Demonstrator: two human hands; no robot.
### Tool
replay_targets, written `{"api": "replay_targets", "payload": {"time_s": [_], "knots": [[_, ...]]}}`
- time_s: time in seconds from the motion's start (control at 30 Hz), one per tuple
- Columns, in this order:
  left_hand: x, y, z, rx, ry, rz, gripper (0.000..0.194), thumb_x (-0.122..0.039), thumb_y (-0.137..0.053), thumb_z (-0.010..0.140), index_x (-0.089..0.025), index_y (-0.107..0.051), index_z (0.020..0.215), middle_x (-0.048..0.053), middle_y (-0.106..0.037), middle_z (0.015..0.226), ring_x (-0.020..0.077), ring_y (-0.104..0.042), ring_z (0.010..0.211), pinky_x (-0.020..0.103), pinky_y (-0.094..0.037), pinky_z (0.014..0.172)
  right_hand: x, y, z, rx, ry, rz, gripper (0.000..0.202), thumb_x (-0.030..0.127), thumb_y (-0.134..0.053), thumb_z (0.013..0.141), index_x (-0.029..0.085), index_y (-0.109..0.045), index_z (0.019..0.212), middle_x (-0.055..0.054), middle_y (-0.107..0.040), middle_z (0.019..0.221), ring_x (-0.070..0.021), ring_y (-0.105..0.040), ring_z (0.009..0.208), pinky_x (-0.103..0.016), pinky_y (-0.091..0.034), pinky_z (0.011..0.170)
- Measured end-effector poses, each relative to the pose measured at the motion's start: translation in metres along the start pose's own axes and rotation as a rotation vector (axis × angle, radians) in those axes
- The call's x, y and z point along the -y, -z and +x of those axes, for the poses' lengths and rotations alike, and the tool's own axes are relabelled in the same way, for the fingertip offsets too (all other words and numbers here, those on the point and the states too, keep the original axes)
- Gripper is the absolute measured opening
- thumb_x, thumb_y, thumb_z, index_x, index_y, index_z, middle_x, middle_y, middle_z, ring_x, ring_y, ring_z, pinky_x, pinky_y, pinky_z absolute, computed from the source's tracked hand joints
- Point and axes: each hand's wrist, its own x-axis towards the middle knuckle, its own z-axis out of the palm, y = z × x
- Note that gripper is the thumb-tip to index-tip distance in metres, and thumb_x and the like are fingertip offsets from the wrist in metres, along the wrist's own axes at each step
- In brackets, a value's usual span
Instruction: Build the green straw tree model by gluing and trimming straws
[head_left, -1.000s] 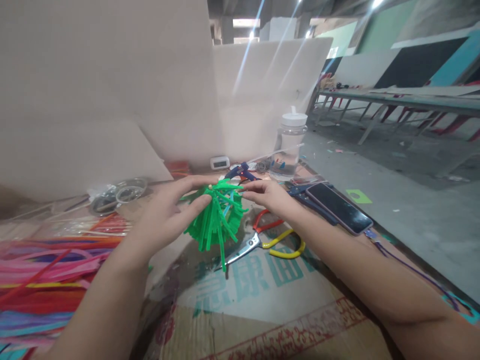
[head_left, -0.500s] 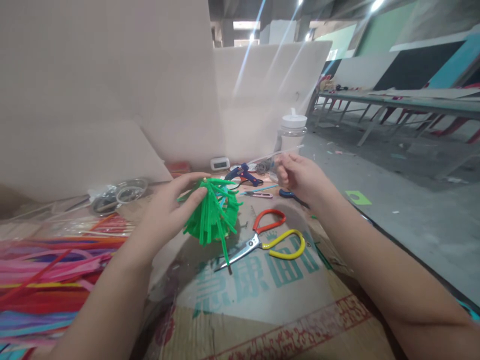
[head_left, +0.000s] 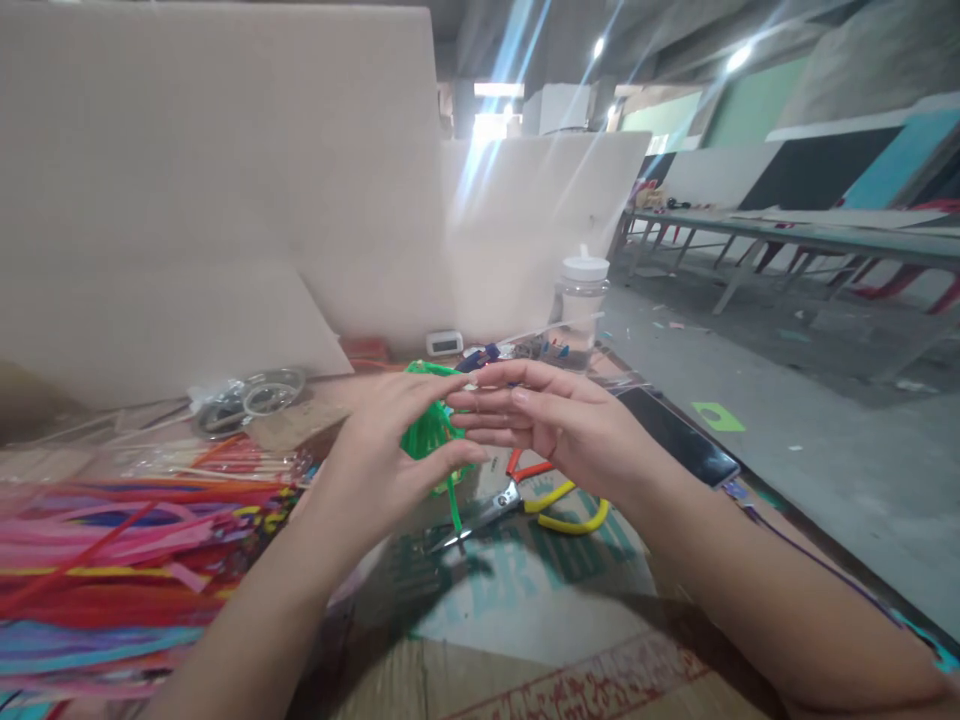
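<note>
Behind the fingers of my left hand (head_left: 382, 440) stands a green fringed pipe-cleaner piece (head_left: 427, 430), partly hidden. That hand is open, its thumb and index finger apart. My right hand (head_left: 544, 410) is open with fingers stretched leftward. The index fingertips meet, with a tiny pale bit between them that I cannot make out. Under the hands lie scissors (head_left: 506, 500) with one red and one yellow handle, blades pointing lower left. A green strand from the piece reaches the blades.
Colourful pipe cleaners (head_left: 112, 570) lie at the left, near rolls of wire or tape (head_left: 274, 392). A glue gun (head_left: 478, 357), a small white clock (head_left: 444, 343) and a lidded bottle (head_left: 581, 305) stand at the back. A phone (head_left: 679, 435) lies at the right edge.
My right hand has moved left and down to meet my left hand, leaving the thin clear stick near the bottle. My left hand has let go of the green piece and shifted right.
</note>
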Motion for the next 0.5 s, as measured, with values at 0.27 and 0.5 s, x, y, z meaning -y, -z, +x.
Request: {"api": "replay_targets", "payload": {"time_s": [0.27, 0.5], "knots": [[-0.008, -0.002, -0.001, -0.184, 0.121, -0.045, 0.015, -0.034, -0.061, 0.093, -0.024, -0.07, 0.096, 0.001, -0.074, 0.095, 0.0195, -0.065, 0.094, 0.036, -0.05, 0.087, -0.011, -0.007, -0.001, 0.078, -0.011, -0.062, 0.035, 0.046, -0.061, 0.092, 0.024, -0.067, 0.119, -0.008, -0.071, 0.121, -0.0178, -0.068, 0.111, -0.038, -0.052, 0.101], [-0.008, 0.004, -0.001, -0.176, 0.137, 0.021, 0.02, -0.032, -0.054, 0.094, -0.023, -0.071, 0.089, 0.001, -0.074, 0.091, 0.0193, -0.066, 0.089, 0.035, -0.051, 0.083, -0.01, -0.001, -0.002, 0.086, 0.023, -0.21, 0.039, 0.05, -0.055, 0.095, 0.022, -0.066, 0.119, -0.01, -0.071, 0.119, -0.0196, -0.069, 0.107, -0.04, -0.054, 0.098]]}}
